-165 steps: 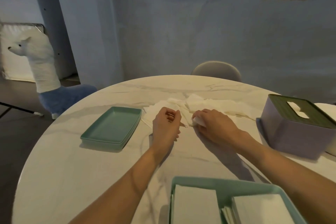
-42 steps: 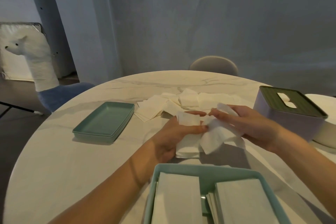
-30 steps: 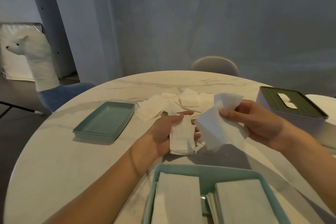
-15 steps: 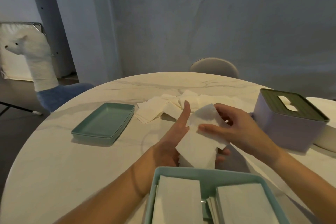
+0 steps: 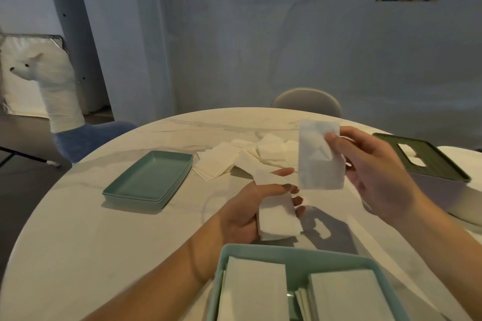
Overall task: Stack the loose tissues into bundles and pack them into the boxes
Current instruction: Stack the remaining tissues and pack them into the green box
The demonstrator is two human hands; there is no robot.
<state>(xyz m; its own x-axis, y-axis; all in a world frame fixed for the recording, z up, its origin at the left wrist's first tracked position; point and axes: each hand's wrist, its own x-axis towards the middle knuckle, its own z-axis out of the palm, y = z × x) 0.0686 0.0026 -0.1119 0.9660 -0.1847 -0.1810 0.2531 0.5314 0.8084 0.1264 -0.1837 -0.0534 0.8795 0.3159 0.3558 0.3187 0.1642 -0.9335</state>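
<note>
A: Head view: what is different now?

B: The right hand (image 5: 375,172) has lifted one tissue (image 5: 320,156) up again, away from the bundle (image 5: 277,212); half a second ago it lay on that bundle; the right grip pinches it at its upper edge.

A: And the left hand (image 5: 250,214)?

B: Its grip still clasps the bundle, just above the counter (image 5: 78,242); the pile (image 5: 234,159) waits behind, near the lid (image 5: 150,180); the box (image 5: 294,260) in front has two stacks already; I judge the sheet is not yet stacked.
</note>
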